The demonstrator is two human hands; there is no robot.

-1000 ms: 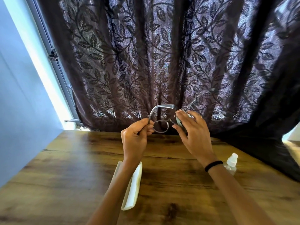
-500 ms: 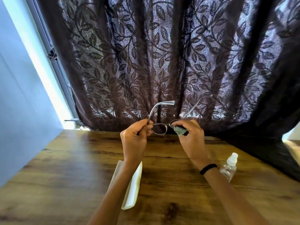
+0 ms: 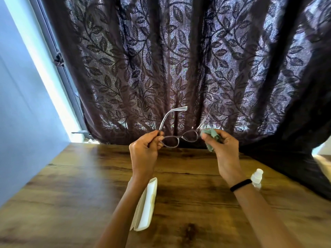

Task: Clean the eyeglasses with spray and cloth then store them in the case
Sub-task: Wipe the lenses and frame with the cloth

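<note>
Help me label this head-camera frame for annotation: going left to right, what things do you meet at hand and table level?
White glasses case → left hand → eyeglasses → green cloth → right hand → black wristband → spray bottle.

Daylight enters at the upper left of the frame and glows through the thin curtain [image 3: 179, 59], leaving the room dim. The wooden table [image 3: 80, 185] shows soft glare at left. Wide-angle distortion bends the frame edges; the lower corners are slightly soft.
</note>
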